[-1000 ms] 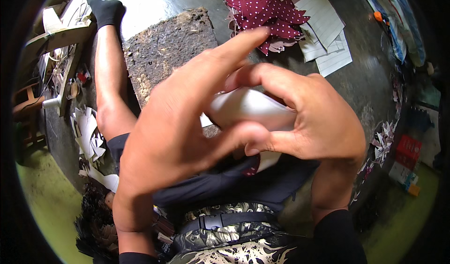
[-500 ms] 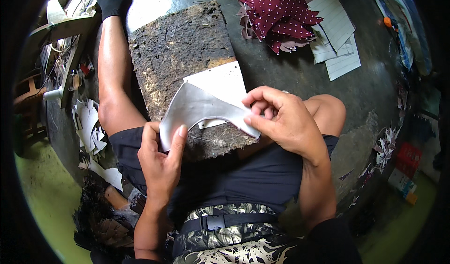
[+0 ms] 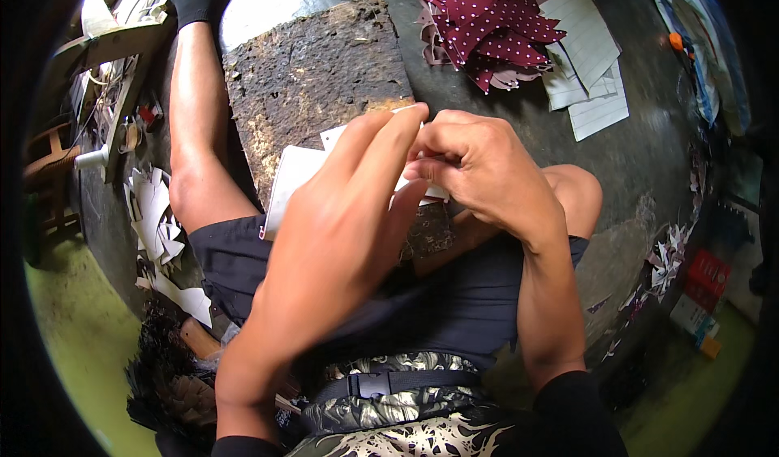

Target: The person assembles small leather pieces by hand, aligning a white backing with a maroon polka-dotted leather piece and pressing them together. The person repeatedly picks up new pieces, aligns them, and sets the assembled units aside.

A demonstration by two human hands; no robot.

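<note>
A curved, pale silvery piece of leather-like sheet (image 3: 294,179), shaped like a shoe upper, lies over a rough, pitted board (image 3: 312,71) in front of me. My right hand (image 3: 491,173) is closed in a pinch at the right end of this piece. My left hand (image 3: 333,193) reaches across above it, fingers stretched out toward the right fingertips and thumb apart. It hides most of the sheet, whose left part with a thin reddish edge still shows. A white card template (image 3: 331,137) lies under the piece, mostly covered.
Maroon polka-dot cut pieces (image 3: 487,27) are heaped beyond the board, beside lined paper sheets (image 3: 600,104). White offcuts (image 3: 152,222) lie left of my leg, below a wooden stand (image 3: 105,51). More scraps (image 3: 667,258) and a red box (image 3: 707,278) are at the right.
My left hand has let go of the piece's left end and moved up and right, over it, next to my right hand. My right hand keeps its pinch.
</note>
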